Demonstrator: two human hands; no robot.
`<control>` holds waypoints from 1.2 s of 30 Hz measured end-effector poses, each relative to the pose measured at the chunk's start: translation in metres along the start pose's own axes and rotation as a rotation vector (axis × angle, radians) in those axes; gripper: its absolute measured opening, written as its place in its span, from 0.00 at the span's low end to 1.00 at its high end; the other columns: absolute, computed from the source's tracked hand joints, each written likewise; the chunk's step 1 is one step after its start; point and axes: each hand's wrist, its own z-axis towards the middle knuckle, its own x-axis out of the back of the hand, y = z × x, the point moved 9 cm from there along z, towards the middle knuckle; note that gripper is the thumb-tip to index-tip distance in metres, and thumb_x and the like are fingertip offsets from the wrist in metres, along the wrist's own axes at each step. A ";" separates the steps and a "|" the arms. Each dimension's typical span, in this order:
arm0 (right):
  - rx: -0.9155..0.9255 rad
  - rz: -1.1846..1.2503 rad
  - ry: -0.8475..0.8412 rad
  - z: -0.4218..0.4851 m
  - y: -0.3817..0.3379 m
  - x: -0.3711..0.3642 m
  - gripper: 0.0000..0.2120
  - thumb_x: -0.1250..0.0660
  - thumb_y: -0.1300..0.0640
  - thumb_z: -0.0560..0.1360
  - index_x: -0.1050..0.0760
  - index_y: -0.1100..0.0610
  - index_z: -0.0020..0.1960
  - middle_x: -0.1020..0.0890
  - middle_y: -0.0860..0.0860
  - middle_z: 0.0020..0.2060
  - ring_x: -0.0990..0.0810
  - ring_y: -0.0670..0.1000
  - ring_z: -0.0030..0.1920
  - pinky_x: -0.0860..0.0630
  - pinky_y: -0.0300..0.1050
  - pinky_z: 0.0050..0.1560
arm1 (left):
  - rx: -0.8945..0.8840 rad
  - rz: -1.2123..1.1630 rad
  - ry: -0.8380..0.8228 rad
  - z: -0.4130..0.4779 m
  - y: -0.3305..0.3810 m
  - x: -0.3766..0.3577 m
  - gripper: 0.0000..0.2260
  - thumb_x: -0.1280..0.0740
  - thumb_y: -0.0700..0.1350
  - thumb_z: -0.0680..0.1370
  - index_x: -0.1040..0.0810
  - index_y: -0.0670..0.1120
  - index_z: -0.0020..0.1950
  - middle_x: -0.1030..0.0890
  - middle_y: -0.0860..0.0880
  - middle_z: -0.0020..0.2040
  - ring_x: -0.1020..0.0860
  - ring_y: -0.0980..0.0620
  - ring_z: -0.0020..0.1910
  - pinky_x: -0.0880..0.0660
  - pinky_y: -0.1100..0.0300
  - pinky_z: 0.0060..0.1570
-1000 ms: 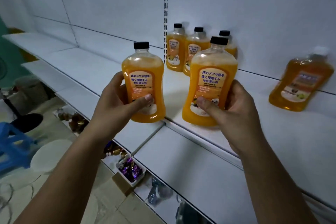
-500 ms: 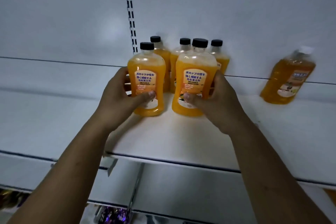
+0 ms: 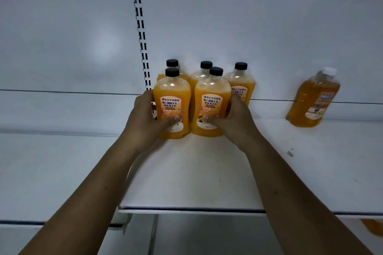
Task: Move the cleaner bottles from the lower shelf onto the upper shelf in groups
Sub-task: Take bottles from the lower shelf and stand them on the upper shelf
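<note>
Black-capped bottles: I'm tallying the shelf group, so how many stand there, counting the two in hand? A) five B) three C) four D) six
A: three bottles stand at the back, and in front of them the left hand holds one and the right hand another; the white-capped bottle stands apart.

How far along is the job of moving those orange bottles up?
Done: three black-capped bottles stand at the back of the upper shelf, and a white-capped bottle stands apart to the right. In hand: the left hand and right hand each grip one more bottle, set in front of those three. Left: an orange shape below the shelf may be another.
</note>
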 end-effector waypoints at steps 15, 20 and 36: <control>0.046 -0.045 0.061 0.000 -0.002 -0.005 0.35 0.19 0.51 0.71 0.32 0.49 0.72 0.22 0.46 0.68 0.21 0.51 0.67 0.21 0.58 0.66 | -0.019 -0.077 0.004 0.003 -0.005 -0.005 0.31 0.22 0.49 0.76 0.32 0.54 0.74 0.23 0.58 0.62 0.24 0.57 0.59 0.28 0.67 0.50; 0.047 -0.051 0.078 0.000 -0.002 -0.007 0.35 0.19 0.50 0.71 0.32 0.49 0.73 0.22 0.47 0.68 0.21 0.53 0.68 0.21 0.62 0.66 | -0.050 -0.073 -0.026 0.004 -0.005 -0.009 0.30 0.24 0.46 0.78 0.36 0.57 0.75 0.24 0.65 0.59 0.24 0.76 0.50 0.29 0.79 0.42; 0.037 -0.060 0.092 -0.006 -0.002 -0.006 0.37 0.20 0.50 0.73 0.35 0.49 0.76 0.23 0.48 0.71 0.22 0.54 0.69 0.23 0.59 0.66 | -0.077 -0.082 -0.091 -0.002 -0.002 -0.012 0.32 0.27 0.51 0.80 0.40 0.61 0.80 0.32 0.50 0.73 0.26 0.53 0.67 0.26 0.55 0.66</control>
